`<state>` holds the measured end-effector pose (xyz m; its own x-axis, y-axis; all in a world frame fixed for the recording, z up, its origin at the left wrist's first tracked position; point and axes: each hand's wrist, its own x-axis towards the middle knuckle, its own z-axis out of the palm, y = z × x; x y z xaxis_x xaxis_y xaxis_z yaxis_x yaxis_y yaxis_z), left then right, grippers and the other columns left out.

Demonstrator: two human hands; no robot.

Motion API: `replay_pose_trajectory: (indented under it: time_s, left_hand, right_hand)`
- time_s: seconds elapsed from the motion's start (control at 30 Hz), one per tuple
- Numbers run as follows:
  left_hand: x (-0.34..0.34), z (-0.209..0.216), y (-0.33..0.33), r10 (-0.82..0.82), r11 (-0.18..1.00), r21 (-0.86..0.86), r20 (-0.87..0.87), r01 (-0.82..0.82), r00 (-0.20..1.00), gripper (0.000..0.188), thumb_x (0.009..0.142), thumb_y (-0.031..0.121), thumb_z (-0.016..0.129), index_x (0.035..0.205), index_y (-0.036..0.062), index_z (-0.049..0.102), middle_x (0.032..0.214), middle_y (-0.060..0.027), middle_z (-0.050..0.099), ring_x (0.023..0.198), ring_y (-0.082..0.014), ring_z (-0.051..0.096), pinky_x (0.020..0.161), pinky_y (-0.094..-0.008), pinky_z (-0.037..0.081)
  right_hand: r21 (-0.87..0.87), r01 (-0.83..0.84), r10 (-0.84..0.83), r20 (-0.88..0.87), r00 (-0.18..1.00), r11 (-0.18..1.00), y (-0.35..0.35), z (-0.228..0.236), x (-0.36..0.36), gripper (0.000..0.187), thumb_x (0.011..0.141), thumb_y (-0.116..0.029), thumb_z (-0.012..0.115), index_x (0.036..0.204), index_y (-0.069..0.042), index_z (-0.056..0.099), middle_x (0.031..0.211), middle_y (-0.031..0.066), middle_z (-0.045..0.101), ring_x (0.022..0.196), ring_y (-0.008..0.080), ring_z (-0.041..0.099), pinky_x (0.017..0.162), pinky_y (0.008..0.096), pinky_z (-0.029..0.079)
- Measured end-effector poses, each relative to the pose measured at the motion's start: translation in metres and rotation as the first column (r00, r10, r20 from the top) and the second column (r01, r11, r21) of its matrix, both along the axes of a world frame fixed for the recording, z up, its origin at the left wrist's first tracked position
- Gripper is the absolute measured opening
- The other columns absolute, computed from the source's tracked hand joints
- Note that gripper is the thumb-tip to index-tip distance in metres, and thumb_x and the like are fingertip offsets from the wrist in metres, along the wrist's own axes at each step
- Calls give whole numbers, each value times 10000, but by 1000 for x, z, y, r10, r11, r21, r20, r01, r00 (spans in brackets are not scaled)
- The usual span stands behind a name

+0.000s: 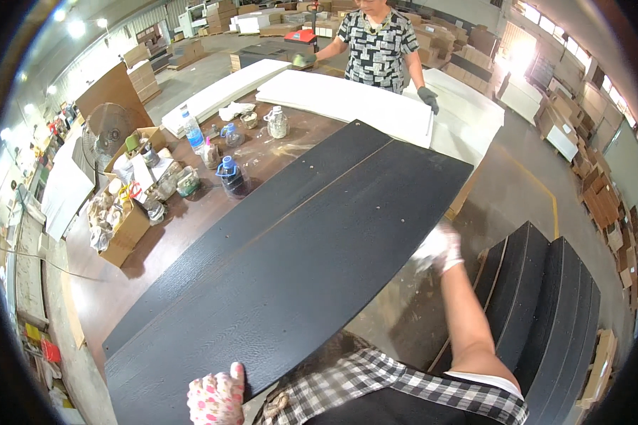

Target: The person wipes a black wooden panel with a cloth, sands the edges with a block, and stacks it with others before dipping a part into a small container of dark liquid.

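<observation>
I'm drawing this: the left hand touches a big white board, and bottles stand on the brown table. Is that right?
Not quite: the head view shows the left hand touching a black board, not white; bottles stand on the table.

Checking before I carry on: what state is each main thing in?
Black panel: broad face up
Left hand: gloved, on the black panel
Right hand: gloved, blurred, by the panel's right edge; contact unclear
Cardboard box: open, filled
Clear bottle: upright
Larger blue-capped jug: upright, capped
White panels: stacked flat
Fan: upright; spinning unclear

A bright opening [519, 57] glares upper right; edges bend.
</observation>
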<state>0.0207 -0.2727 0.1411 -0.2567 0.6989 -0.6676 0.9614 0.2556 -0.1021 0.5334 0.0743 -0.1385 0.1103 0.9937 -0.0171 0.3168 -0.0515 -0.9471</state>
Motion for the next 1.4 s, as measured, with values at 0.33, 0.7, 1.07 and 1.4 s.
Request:
replay_pose_trajectory:
  time_s: [0.33, 0.7, 1.07, 1.4]
  left_hand:
    - [-1, -120, -34, -448, 764, 507, -28, 399, 894, 679, 924, 438, 526, 1468, 41, 438, 1538, -214, 394, 1463, -455, 257, 1203, -627, 153]
    - [-16, -145, -53, -463, 677, 605, -92, 419, 882, 737, 905, 470, 598, 1513, 116, 382, 1567, -220, 328, 1445, -504, 272, 1144, -691, 260]
    - [4, -108, -53, -409, 684, 625, -101, 377, 907, 824, 890, 514, 641, 1534, 100, 334, 1571, -216, 329, 1422, -495, 318, 1138, -669, 300]
    - [-24, 59, 20, -144, 730, 641, -193, 235, 971, 507, 775, -29, 589, 1265, 98, 610, 1191, -136, 679, 1048, -341, 662, 863, -438, 520]
  right_hand:
    - [271, -422, 81, 755, 651, 865, -36, 206, -112, 323, 956, -236, 605, 1212, -42, 634, 1116, 113, 696, 1032, 204, 676, 878, 334, 564]
    - [456, -446, -366, 889, 276, 770, 109, 158, -109, 246, 918, -208, 532, 1074, -79, 673, 1093, 114, 673, 1073, 299, 602, 1003, 397, 417]
    - [-524, -181, 447, 827, -341, 832, 34, 35, 131, 184, 848, -247, 596, 862, -110, 719, 901, 89, 717, 865, 263, 697, 746, 389, 558]
    - [-168, -963, 976, -7, 216, 212, -41, 120, -165, 421, 1000, -195, 520, 1396, -54, 529, 1332, 114, 621, 1174, 243, 622, 1044, 373, 471]
